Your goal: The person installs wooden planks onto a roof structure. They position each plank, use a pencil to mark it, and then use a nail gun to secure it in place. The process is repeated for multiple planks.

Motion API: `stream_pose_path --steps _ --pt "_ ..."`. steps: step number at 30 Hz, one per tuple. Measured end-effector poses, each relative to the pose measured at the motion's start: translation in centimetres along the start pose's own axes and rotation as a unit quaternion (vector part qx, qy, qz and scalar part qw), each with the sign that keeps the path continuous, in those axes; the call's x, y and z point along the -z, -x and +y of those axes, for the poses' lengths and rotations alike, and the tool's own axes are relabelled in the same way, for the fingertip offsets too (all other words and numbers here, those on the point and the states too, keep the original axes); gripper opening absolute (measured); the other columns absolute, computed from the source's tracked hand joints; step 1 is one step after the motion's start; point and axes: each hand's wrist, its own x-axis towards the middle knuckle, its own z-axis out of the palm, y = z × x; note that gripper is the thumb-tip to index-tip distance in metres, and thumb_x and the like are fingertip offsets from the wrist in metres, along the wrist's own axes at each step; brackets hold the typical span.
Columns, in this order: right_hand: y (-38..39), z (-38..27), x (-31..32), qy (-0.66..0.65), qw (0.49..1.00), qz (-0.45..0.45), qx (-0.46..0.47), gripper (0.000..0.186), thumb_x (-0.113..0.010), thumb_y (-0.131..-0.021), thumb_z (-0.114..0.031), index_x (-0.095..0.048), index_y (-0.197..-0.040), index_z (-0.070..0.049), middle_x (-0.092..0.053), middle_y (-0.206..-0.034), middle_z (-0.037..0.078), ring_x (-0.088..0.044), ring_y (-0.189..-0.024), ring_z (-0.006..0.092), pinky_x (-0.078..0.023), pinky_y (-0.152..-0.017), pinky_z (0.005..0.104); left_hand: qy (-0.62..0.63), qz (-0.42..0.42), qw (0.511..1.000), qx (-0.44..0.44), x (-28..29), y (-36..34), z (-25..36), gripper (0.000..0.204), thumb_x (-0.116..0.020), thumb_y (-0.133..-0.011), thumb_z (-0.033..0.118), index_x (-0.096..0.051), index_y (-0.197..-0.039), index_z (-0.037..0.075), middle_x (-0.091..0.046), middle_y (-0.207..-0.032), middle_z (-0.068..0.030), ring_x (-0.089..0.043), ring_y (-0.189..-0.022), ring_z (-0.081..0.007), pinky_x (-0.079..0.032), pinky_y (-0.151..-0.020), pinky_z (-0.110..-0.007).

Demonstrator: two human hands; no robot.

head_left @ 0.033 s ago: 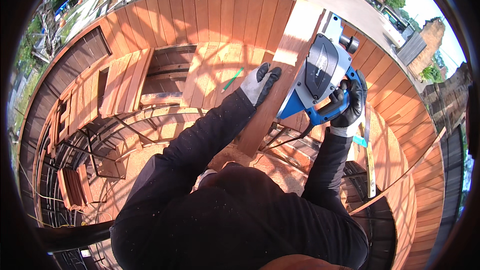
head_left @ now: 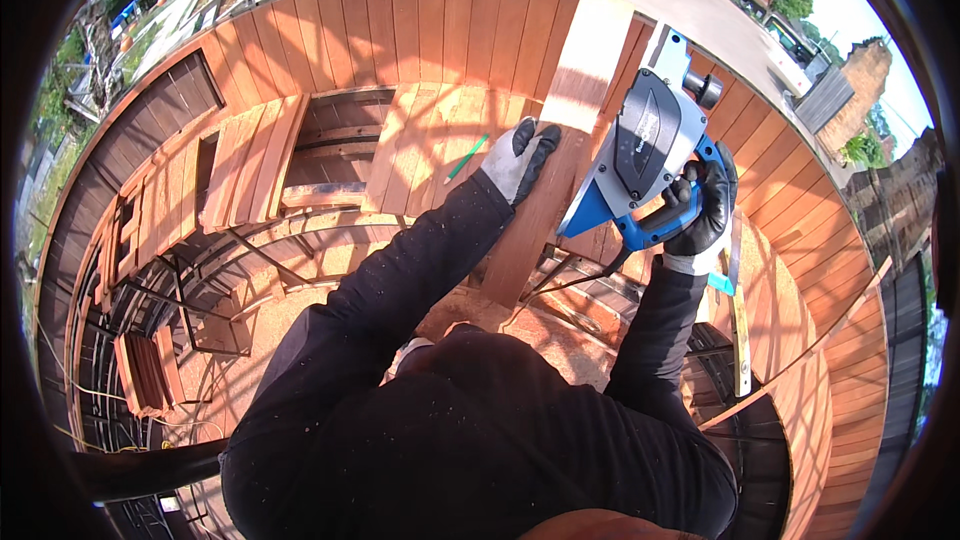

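At the left, slatted bench boards are being crossed by shadows, and a green pencil is being supported on them. Just beside it, the gloved left hand is being kept clamped on the left edge of a long wooden plank, its fingers being laid over the upper face; what is being done underneath cannot be told. The plank is being held at a slant before the body, its far end being carried over the curved board wall. It is probably being felt as stiff and fairly heavy, and a long piece like this is better being gripped by both edges near its middle. Right beside it, a blue-and-grey electric planer is being held side-up; whether the plank is being touched cannot be told. The planer is likely being felt as dense and rigid, its rear handle being wrapped by the gloved right hand, while its front knob is being left free.
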Motion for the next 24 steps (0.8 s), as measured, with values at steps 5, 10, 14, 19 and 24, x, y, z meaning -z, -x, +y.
stream_pose_path --steps 5,10,14,19,24 --pt "3.2 0.1 1.3 0.072 0.997 -0.002 0.003 0.041 -0.059 -0.097 -0.020 -0.049 -0.135 -0.007 -0.059 -0.085 0.009 -0.057 -0.059 0.0139 -0.048 -0.050 0.0261 -0.317 0.134 0.934 -0.098 2.8 -6.5 4.8 0.037 -0.062 -0.096 0.033 -0.058 -0.101 -0.004 -0.061 -0.085 -0.0166 -0.059 -0.081 -0.0242 -0.048 -0.074 -0.034" --pt "6.9 1.3 2.2 0.096 0.994 0.018 -0.053 0.043 -0.063 -0.092 -0.020 -0.052 -0.131 -0.006 -0.060 -0.084 0.008 -0.057 -0.059 0.0145 -0.048 -0.051 0.0267 -0.211 0.110 0.965 -0.111 3.4 -8.7 7.9 0.047 -0.059 -0.096 0.045 -0.060 -0.103 -0.001 -0.063 -0.090 -0.0066 -0.054 -0.084 -0.0153 -0.045 -0.079 -0.031" --pt "8.6 1.6 1.9 0.094 0.991 0.005 -0.100 0.039 -0.061 -0.093 -0.017 -0.052 -0.130 -0.006 -0.062 -0.088 0.010 -0.059 -0.065 0.0148 -0.050 -0.055 0.0263 -0.263 0.114 0.949 -0.135 2.7 -8.8 9.6 0.045 -0.057 -0.097 0.045 -0.059 -0.098 0.001 -0.060 -0.082 -0.0109 -0.053 -0.077 -0.0199 -0.045 -0.073 -0.034" --pt "9.7 1.8 0.8 0.107 0.988 -0.018 -0.109 0.041 -0.060 -0.093 -0.017 -0.051 -0.131 -0.005 -0.062 -0.091 0.010 -0.059 -0.073 0.0152 -0.051 -0.063 0.0268 -0.233 0.127 0.958 -0.110 1.3 -8.7 9.6 0.048 -0.058 -0.096 0.047 -0.058 -0.098 -0.001 -0.062 -0.088 -0.0127 -0.054 -0.083 -0.0202 -0.045 -0.075 -0.035" --pt "8.6 2.4 0.1 0.112 0.991 -0.014 -0.070 0.045 -0.064 -0.091 -0.023 -0.052 -0.130 -0.005 -0.059 -0.080 0.009 -0.055 -0.060 0.0147 -0.046 -0.052 0.0276 -0.171 0.116 0.973 -0.100 0.2 -7.1 9.1 0.050 -0.060 -0.096 0.044 -0.059 -0.106 -0.005 -0.064 -0.092 -0.0159 -0.057 -0.086 -0.0220 -0.047 -0.078 -0.034"
